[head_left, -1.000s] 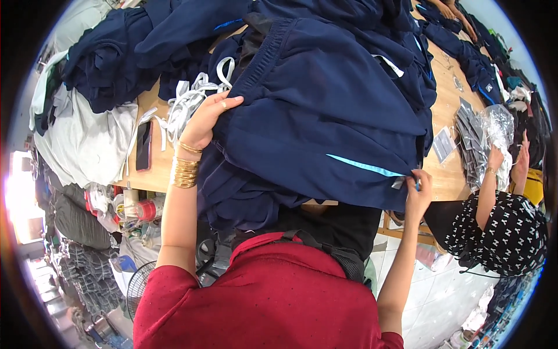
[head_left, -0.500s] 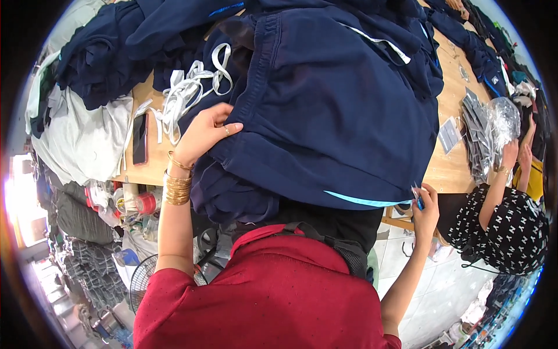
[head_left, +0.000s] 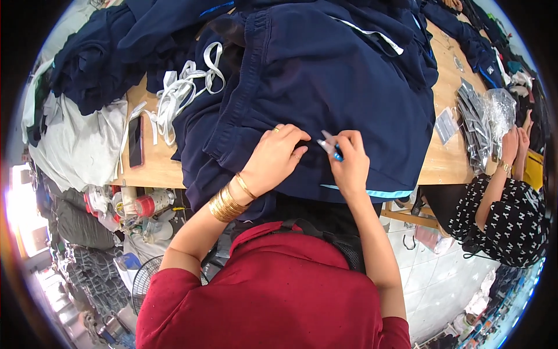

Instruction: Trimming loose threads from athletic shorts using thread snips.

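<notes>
A navy blue garment point(head_left: 325, 87) with a light blue trim line lies spread over the wooden table point(head_left: 148, 168). My left hand point(head_left: 273, 160), with gold bangles on the wrist, pinches the navy cloth near its lower edge. My right hand point(head_left: 349, 163) is closed on a small thread snipper point(head_left: 329, 145) with a blue grip, its tip right beside my left fingers on the fabric.
White drawstrings point(head_left: 186, 87) and a dark phone point(head_left: 135, 141) lie on the table at left, by more navy garments and a grey-white cloth pile point(head_left: 81, 145). Clear plastic bags point(head_left: 482, 122) sit at right, where another person in a black patterned top point(head_left: 511, 215) stands.
Both hands have come together at the garment's middle: the left slid right and pinched the cloth, the right rose from the lower edge with the snipper. The garment shifted nearer.
</notes>
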### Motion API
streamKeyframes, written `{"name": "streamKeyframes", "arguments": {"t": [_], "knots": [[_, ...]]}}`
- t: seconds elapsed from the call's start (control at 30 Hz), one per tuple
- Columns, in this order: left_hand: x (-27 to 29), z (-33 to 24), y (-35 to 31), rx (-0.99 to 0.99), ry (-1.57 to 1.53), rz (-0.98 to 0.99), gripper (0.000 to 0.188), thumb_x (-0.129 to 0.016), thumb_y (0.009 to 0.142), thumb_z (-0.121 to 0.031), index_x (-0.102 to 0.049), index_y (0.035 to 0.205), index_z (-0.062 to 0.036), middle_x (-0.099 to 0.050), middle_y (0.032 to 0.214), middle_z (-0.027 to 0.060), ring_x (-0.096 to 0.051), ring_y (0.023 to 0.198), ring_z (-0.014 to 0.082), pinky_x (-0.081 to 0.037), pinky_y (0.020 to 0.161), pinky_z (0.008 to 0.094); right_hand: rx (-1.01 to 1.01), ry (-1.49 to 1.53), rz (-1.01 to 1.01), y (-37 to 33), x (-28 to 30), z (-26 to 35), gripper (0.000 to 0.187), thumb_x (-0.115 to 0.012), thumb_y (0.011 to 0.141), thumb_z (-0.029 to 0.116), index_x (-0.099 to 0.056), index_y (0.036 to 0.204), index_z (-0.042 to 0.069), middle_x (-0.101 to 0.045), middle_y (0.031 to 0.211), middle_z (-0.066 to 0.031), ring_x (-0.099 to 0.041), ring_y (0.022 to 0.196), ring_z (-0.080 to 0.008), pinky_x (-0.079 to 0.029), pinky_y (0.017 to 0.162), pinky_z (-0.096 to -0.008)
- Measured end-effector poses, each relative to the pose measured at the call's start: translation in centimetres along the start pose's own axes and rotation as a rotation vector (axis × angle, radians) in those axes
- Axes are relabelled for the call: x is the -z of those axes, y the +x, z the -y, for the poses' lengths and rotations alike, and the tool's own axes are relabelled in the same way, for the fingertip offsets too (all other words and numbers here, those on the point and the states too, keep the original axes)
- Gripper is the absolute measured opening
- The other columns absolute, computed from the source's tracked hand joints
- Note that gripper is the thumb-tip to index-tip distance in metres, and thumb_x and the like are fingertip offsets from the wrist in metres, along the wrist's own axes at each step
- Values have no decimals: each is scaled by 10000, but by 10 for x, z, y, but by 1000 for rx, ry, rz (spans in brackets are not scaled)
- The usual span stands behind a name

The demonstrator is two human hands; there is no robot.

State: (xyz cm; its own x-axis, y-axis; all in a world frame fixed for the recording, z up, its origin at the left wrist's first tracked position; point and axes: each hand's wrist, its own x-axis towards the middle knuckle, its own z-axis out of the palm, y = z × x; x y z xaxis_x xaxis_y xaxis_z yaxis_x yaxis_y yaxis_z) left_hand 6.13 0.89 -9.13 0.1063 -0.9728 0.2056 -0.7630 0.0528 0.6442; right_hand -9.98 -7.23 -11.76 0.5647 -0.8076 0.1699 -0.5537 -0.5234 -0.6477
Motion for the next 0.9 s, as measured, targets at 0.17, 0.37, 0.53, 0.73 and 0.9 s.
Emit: {"name": "streamKeyframes", "arguments": {"t": [0.17,0.37,0.53,0.73,0.9], "knots": [[0,-11,1,63,16,-39,196,-669,757,-162,-606,911,-59,-573,844,53,-534,833,222,-402,719,311,-152,410,9,11,27,14,107,-640,773,80,-586,814,-2,-514,845,-64,-515,709,-176,-397,649,-267],[18,-26,11,101,-356,-4,161,-689,745,-124,-637,864,-29,-526,726,37,-496,721,156,-408,683,272,-207,655,61,10,49,25,68,-605,788,54,-569,794,-3,-509,838,-23,-486,749,-105,-371,667,-231],[23,-30,12,124,-577,51,156,-681,761,-124,-644,884,-35,-509,709,32,-504,710,132,-413,668,256,-173,635,44,8,55,31,79,-620,781,57,-573,808,-1,-516,844,-28,-496,744,-115,-380,667,-237],[27,-35,10,312,-811,108,160,-662,798,-132,-642,893,-5,-569,755,-4,-486,680,64,-405,641,233,-36,336,-165,0,67,51,239,-691,759,148,-553,919,36,-542,838,-72,-569,701,-179,-434,605,-285],[30,-36,10,490,-978,173,114,-619,825,-97,-632,884,-1,-570,793,-37,-469,741,22,-359,677,177,83,146,-173,-13,70,47,182,-679,768,135,-564,884,54,-570,750,-36,-520,596,-166,-393,555,-281]]}}
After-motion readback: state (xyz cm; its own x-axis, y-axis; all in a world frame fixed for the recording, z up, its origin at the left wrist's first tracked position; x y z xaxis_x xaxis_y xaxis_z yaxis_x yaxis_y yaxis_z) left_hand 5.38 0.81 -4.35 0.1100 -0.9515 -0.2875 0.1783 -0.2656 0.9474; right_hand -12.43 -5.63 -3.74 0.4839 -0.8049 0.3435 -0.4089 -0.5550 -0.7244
